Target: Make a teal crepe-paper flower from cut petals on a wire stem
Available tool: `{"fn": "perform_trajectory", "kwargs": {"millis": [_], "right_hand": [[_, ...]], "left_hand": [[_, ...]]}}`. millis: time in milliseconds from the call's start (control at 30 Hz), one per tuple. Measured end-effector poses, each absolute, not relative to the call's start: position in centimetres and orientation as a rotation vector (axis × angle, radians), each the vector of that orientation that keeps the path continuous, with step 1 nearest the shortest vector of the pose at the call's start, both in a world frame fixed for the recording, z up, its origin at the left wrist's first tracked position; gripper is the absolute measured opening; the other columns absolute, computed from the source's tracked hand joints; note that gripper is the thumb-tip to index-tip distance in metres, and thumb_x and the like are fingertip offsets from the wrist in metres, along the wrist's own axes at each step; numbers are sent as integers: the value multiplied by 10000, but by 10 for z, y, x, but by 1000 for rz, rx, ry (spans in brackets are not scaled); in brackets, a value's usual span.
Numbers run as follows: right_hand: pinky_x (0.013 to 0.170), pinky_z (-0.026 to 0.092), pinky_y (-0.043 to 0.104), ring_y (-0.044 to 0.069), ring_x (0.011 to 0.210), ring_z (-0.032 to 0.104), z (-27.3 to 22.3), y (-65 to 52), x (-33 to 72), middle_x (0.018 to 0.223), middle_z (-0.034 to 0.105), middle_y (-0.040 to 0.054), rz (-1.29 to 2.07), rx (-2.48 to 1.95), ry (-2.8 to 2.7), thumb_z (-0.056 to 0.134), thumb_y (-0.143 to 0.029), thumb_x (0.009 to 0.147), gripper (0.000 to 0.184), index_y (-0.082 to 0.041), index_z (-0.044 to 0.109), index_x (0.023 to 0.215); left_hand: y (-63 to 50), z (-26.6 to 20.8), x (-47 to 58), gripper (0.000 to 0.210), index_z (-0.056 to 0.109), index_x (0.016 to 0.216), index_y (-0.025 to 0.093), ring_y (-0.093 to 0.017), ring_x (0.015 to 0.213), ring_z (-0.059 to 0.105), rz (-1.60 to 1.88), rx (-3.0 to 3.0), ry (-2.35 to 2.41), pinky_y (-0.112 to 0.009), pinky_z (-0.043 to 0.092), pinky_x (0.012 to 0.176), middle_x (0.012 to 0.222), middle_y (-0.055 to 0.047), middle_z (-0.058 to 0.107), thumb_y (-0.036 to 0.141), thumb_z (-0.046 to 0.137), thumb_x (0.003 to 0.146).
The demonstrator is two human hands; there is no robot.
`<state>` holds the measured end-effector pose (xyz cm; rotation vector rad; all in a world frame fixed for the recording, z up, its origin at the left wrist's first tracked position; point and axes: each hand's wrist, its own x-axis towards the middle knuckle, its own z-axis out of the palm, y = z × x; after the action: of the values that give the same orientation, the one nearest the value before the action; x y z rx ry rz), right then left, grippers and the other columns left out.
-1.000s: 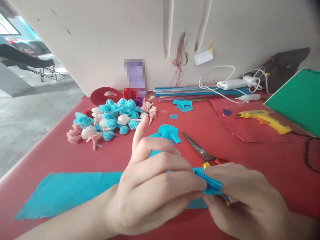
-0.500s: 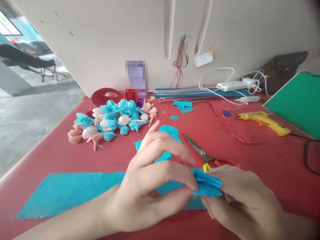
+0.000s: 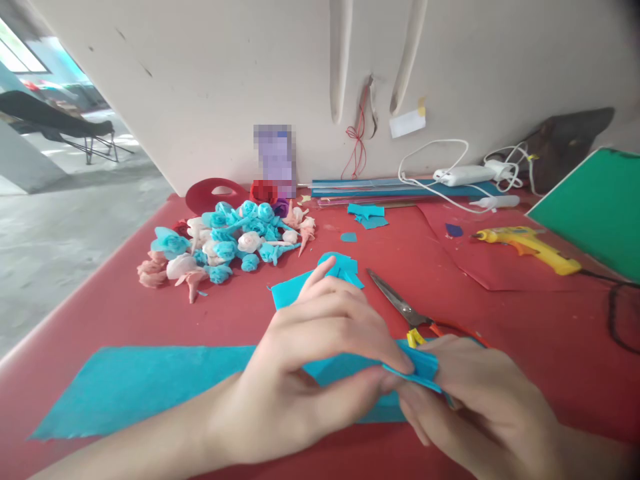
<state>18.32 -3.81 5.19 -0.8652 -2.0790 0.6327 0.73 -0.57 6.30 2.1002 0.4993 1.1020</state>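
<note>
A small folded piece of blue crepe paper (image 3: 424,367) is held between my two hands above the table. My left hand (image 3: 320,367) pinches its left edge between thumb and index finger, the little finger raised. My right hand (image 3: 490,393) grips the other end, its fingers closed and partly hiding the paper. Below both hands lies a long blue crepe paper strip (image 3: 150,383), flat on the red table. Just beyond my hands rest scissors (image 3: 403,307) with red and yellow handles. Cut blue paper pieces (image 3: 290,290) lie behind my left hand.
A heap of blue, white and pink paper roses (image 3: 225,250) sits at the back left. On the right are a yellow glue gun (image 3: 530,247) with a black cord and a green board (image 3: 595,207). A white power strip (image 3: 465,175) with cables lies along the wall.
My left index finger and thumb have shifted slightly right over the folded paper, covering more of it. The left hand's other fingers have curled closer together. The paper is tilted differently.
</note>
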Motion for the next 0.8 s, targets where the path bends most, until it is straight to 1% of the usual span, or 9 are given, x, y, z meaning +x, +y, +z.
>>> {"fn": "perform_trajectory", "kwargs": {"millis": [200,300,400,500,600,733,800], "right_hand": [[421,320,164,55,421,435,52,-40,183,471,464,-55,603,-928,-2107,399,-107,820,235,-190,418,602],[421,320,166,50,407,429,51,-40,183,458,464,-54,619,-943,-2101,378,-126,839,263,-183,410,585],[434,333,157,46,410,424,50,-40,182,452,462,-52,540,-984,-2094,410,-154,831,259,-175,427,573],[422,326,152,36,389,403,50,-40,179,422,438,-54,490,-992,-2063,437,-161,806,267,-166,431,539],[400,307,163,40,384,398,51,-39,179,414,441,-43,484,-988,-2065,410,-133,797,281,-161,454,521],[392,287,162,33,393,406,49,-38,180,426,451,-50,588,-973,-2058,398,-118,808,287,-157,438,527],[391,279,156,26,394,389,47,-36,181,430,425,-61,673,-986,-2027,415,-124,805,286,-158,406,520]], "left_hand": [[-6,70,3,210,621,842,183,-141,767,558,1089,2450,531,-289,481,692,786,-26,626,28,539,726],[-6,71,3,202,612,833,182,-135,770,559,1088,2433,577,-288,479,713,768,-15,631,24,538,732],[-7,69,3,184,611,819,179,-134,777,560,1079,2331,606,-296,470,746,765,-11,630,24,547,742],[-7,66,4,179,617,819,188,-135,780,567,1121,2220,612,-331,452,818,777,-5,632,34,564,743],[-7,65,6,170,634,807,175,-136,770,578,1163,2142,610,-356,426,881,753,-8,634,33,573,735],[-5,64,10,158,648,799,144,-136,752,585,1190,2087,589,-331,442,856,731,-24,642,21,580,728],[-5,62,12,135,647,796,143,-141,754,587,1195,2059,594,-326,447,838,742,-30,651,38,594,728]]}}
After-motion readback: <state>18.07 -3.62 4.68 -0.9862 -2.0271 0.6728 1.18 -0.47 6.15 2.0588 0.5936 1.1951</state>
